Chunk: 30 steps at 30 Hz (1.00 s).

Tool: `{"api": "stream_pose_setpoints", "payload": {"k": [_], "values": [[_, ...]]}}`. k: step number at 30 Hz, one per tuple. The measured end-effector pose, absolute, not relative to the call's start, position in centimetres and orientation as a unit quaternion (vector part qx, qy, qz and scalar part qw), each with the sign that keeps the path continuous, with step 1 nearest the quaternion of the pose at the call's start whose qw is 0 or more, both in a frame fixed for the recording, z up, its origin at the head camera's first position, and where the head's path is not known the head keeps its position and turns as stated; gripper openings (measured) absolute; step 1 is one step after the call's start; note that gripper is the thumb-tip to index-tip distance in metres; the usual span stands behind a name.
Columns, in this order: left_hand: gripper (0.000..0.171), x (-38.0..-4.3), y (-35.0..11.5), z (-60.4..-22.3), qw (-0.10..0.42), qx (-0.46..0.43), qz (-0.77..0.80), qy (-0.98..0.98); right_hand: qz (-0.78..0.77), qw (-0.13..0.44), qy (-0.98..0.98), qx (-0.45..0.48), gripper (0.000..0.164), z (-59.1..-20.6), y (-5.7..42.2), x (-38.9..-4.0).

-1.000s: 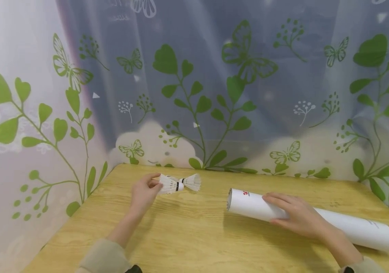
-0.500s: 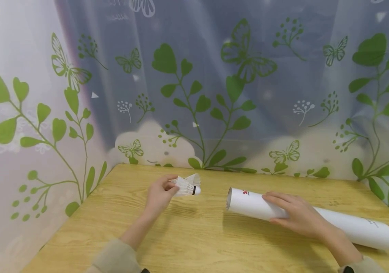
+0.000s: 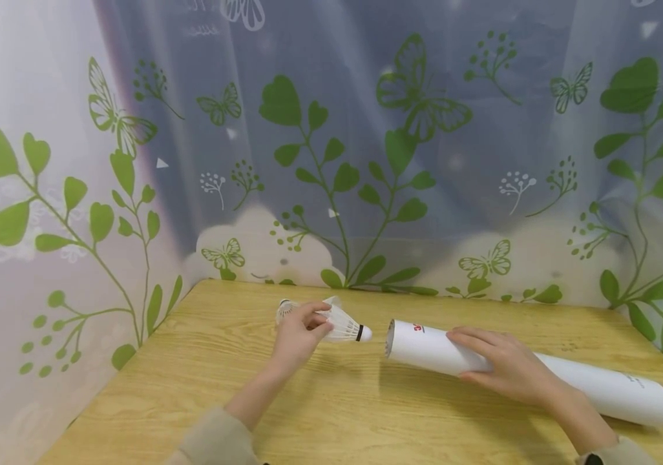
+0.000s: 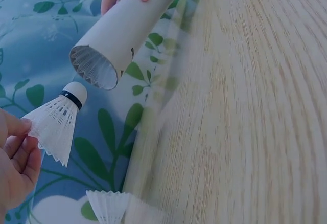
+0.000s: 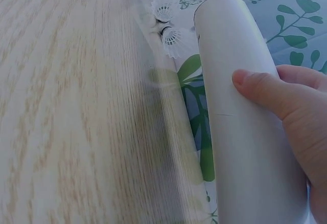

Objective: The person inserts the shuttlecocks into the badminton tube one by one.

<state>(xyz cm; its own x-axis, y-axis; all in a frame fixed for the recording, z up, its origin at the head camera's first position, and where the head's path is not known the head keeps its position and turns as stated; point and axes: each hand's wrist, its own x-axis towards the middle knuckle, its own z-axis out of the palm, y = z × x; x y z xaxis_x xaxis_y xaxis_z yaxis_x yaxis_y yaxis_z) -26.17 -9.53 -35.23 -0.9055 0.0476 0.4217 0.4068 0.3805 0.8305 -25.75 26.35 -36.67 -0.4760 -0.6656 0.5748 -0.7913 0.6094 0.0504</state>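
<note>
My left hand (image 3: 299,337) pinches a white shuttlecock (image 3: 344,325) by its feather skirt. The cork, banded in black, points right at the open end of a long white tube (image 3: 430,349), a small gap away. In the left wrist view, scalloped white edges like feather tips show just inside the tube's mouth (image 4: 94,68). My right hand (image 3: 506,365) grips the tube near its middle, thumb on the near side and fingers over the top. The tube lies slanted, its mouth to the left, seemingly raised a little from the table.
Two more shuttlecocks lie behind my left hand, partly hidden in the head view: one (image 3: 283,310) to the left, another (image 3: 334,301) to the right. The wood-grain table (image 3: 331,400) ends at a leaf-patterned curtain (image 3: 355,161) behind and on the left.
My left hand has picked the shuttlecock up from beside the others, turned its cork rightward and carried it right toward the tube's mouth. The right hand and tube have stayed nearly still.
</note>
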Motion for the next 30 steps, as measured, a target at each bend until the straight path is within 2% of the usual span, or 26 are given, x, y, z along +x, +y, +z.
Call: {"api": "stream_pose_setpoints", "payload": {"k": [9,16,24,30], "values": [[0.036,-26.4,-7.8,-35.4,0.153,-0.168,-0.538,-0.812,0.109,0.290,-0.846,0.435,0.068,-36.6,26.4,-25.9],[0.022,-26.4,-7.0,-35.4,0.144,-0.181,-0.531,-0.815,0.110,0.282,-0.853,0.425,0.067,-36.6,26.5,-26.0],[0.020,-26.4,-5.5,-34.9,0.140,-0.194,-0.549,-0.801,0.108,0.279,-0.857,0.419,0.066,-36.5,26.7,-26.1],[0.016,-26.5,-4.4,-35.3,0.129,-0.196,-0.569,-0.788,0.108,0.303,-0.840,0.437,0.067,-36.7,26.6,-26.3]]}}
